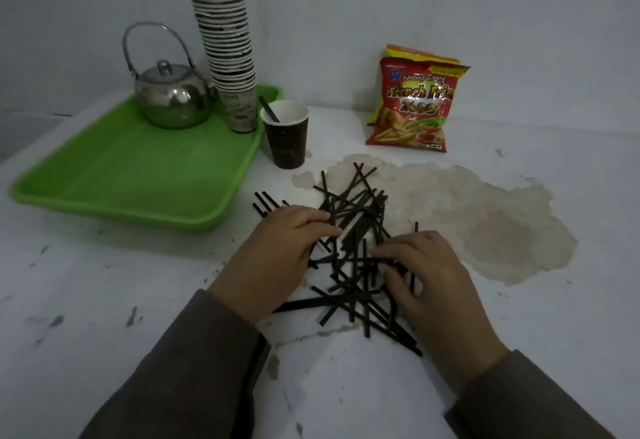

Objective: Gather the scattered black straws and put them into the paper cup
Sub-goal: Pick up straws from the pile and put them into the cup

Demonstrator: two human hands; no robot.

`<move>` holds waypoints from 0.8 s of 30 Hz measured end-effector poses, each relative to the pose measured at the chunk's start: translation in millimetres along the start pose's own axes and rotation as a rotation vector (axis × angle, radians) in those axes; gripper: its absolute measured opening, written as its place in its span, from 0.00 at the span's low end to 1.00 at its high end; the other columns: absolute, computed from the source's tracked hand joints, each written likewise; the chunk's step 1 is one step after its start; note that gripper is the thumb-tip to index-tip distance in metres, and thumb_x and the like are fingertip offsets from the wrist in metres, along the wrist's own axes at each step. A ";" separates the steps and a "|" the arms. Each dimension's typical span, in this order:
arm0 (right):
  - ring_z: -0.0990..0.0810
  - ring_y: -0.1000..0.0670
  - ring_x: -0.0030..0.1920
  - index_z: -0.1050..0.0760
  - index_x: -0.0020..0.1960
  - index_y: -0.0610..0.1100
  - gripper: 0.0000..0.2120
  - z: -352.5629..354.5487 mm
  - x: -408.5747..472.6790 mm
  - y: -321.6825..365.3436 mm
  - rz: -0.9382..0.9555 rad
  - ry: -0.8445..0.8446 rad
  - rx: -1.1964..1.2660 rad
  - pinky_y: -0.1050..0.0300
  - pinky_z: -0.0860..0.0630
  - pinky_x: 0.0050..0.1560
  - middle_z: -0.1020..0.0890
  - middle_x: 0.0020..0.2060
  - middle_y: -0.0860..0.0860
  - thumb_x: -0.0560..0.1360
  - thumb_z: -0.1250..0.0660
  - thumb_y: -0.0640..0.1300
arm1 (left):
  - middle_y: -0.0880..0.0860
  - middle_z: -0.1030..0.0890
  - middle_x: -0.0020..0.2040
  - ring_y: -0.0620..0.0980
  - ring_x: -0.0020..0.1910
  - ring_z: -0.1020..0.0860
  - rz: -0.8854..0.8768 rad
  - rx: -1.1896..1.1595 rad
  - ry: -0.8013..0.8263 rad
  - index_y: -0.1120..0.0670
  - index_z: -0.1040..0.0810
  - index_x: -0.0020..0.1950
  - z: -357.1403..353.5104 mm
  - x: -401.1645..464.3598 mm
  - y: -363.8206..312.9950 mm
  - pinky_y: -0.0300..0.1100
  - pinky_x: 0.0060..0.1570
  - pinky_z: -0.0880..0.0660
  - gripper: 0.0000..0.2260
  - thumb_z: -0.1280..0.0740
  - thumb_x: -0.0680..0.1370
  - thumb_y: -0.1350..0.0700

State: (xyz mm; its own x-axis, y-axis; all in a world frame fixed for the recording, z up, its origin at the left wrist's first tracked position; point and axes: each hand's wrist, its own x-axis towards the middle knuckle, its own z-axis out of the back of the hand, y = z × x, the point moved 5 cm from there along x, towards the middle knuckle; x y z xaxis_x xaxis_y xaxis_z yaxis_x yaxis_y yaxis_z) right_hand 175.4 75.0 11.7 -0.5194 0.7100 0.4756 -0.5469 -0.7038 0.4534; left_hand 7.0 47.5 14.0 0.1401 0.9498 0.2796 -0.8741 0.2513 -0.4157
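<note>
A single wide-angle view is taken from the wearer's head, angled forward and down onto the tabletop (519, 300). The fingers (388, 251) are seen close, near the frame's centre; beyond them, the wall (450, 5) is taken in at the top.

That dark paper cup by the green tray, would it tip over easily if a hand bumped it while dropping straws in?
Probably yes. The dark paper cup stands tall and narrows toward its base, and holds only one straw, so it is likely very light. It stands free on the table, beside the green tray, so a nudge might slide or topple it.
</note>
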 end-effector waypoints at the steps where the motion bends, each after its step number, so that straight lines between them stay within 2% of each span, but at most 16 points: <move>1: 0.25 0.51 0.47 0.20 0.49 0.45 0.08 -2.5 0.9 3.2 0.037 0.006 -0.020 0.57 0.31 0.48 0.18 0.43 0.51 0.71 0.30 0.38 | 0.56 0.23 0.61 0.55 0.62 0.27 -0.004 0.001 -0.006 0.55 0.23 0.60 -1.4 1.0 2.8 0.49 0.64 0.32 0.20 0.40 0.73 0.72; 3: 0.23 0.48 0.47 0.19 0.49 0.45 0.08 -8.5 2.3 11.9 0.090 0.056 -0.068 0.55 0.28 0.47 0.17 0.44 0.50 0.70 0.29 0.40 | 0.56 0.22 0.61 0.56 0.61 0.26 -0.019 0.006 -0.013 0.56 0.23 0.60 -0.7 1.8 5.6 0.49 0.62 0.32 0.21 0.39 0.71 0.73; 7: 0.23 0.48 0.48 0.19 0.50 0.47 0.12 -20.8 -2.8 28.4 0.187 0.160 -0.078 0.53 0.26 0.48 0.17 0.45 0.52 0.74 0.38 0.49 | 0.57 0.21 0.59 0.56 0.59 0.25 -0.020 0.063 0.010 0.57 0.23 0.60 -5.9 3.7 13.3 0.46 0.60 0.33 0.22 0.37 0.70 0.73; 11: 0.22 0.47 0.48 0.19 0.51 0.47 0.10 -31.1 -6.0 37.6 0.275 0.207 -0.166 0.55 0.29 0.48 0.18 0.46 0.52 0.70 0.30 0.45 | 0.56 0.21 0.60 0.54 0.60 0.26 -0.021 0.054 0.028 0.56 0.23 0.60 -11.8 4.9 12.2 0.42 0.61 0.35 0.18 0.36 0.73 0.70; 15: 0.21 0.47 0.48 0.20 0.53 0.49 0.13 -38.0 -9.0 36.0 0.304 0.235 -0.222 0.58 0.31 0.49 0.17 0.46 0.53 0.68 0.27 0.44 | 0.57 0.20 0.57 0.54 0.58 0.26 0.018 0.026 0.039 0.57 0.22 0.58 -13.1 5.0 12.5 0.36 0.58 0.38 0.13 0.39 0.76 0.67; 17: 0.21 0.48 0.47 0.20 0.52 0.49 0.14 -38.1 -11.1 33.8 0.301 0.226 -0.218 0.59 0.36 0.49 0.17 0.44 0.53 0.67 0.26 0.43 | 0.57 0.20 0.54 0.54 0.56 0.26 0.025 0.018 0.048 0.58 0.21 0.56 -13.2 5.6 12.6 0.34 0.56 0.39 0.12 0.38 0.75 0.66; 20: 0.20 0.48 0.44 0.19 0.48 0.48 0.12 -36.6 -11.0 32.0 0.299 0.185 -0.219 0.59 0.35 0.48 0.17 0.41 0.52 0.66 0.25 0.40 | 0.58 0.19 0.51 0.54 0.54 0.26 0.036 0.004 0.048 0.58 0.20 0.54 -14.0 6.1 13.7 0.32 0.52 0.40 0.11 0.37 0.75 0.66; 22: 0.20 0.47 0.43 0.18 0.46 0.46 0.07 -33.0 -8.5 30.3 0.277 0.138 -0.165 0.59 0.35 0.48 0.16 0.40 0.51 0.69 0.28 0.41 | 0.57 0.19 0.49 0.54 0.52 0.26 0.044 -0.009 0.048 0.58 0.20 0.53 -16.5 5.2 14.4 0.33 0.50 0.40 0.10 0.37 0.75 0.66; 24: 0.21 0.48 0.44 0.18 0.46 0.45 0.07 -26.0 -5.7 28.7 0.222 0.079 -0.067 0.59 0.33 0.49 0.16 0.40 0.50 0.71 0.32 0.43 | 0.56 0.20 0.49 0.54 0.53 0.27 0.048 -0.022 0.053 0.56 0.20 0.53 -19.8 4.9 14.1 0.36 0.51 0.38 0.10 0.37 0.76 0.65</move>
State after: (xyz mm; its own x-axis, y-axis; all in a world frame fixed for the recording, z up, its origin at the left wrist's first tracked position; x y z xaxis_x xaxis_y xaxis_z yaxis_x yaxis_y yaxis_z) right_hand 145.6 51.4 2.4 -0.6800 0.5396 0.4965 -0.4546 -0.8415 0.2920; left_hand 4.6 59.4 -7.6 0.1232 0.9693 0.2126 -0.8702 0.2085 -0.4464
